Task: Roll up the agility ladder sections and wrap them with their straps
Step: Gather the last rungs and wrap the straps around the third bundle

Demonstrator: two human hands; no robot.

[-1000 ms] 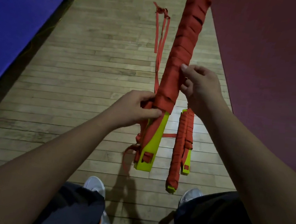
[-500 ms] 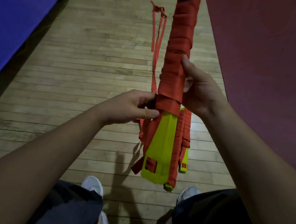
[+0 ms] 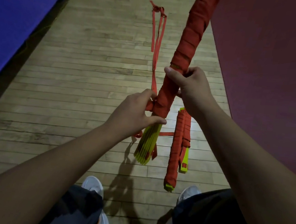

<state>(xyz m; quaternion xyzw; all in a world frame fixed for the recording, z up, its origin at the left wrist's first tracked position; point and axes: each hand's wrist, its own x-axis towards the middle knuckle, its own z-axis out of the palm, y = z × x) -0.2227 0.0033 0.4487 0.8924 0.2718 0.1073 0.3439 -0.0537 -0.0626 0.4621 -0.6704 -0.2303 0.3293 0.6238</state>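
The held ladder bundle (image 3: 190, 38) is a long stack of yellow rungs (image 3: 147, 144) wound along most of its length in red strap. It slants from the lower centre of the view up toward the top right, raised above the floor in both hands. Only the near end of the rungs is bare, fanning out slightly below the last turn of strap.

The left hand (image 3: 136, 114) grips the bundle at that lower end. Its thumb lies across the front, just where the wrapping stops, and its fingers are curled round the far side, pinching a fold of red strap against the bundle. The right hand (image 3: 191, 85) holds the bundle higher up, fingers closed round it from the right and the thumb laid over the front, pointing up and left.

A loose strap (image 3: 158, 31) runs from beside the left hand away across the floor, ending in a knotted tangle. A short piece of strap crosses from the held bundle toward a second bundle (image 3: 177, 150), which lies on the wooden floor (image 3: 84, 69) just to the right, wrapped in red with yellow showing at its ends.

Below are the person's two white shoes (image 3: 93, 186) and dark shorts. A blue mat (image 3: 18, 9) borders the floor on the left, and a dark red mat (image 3: 265, 69) on the right.
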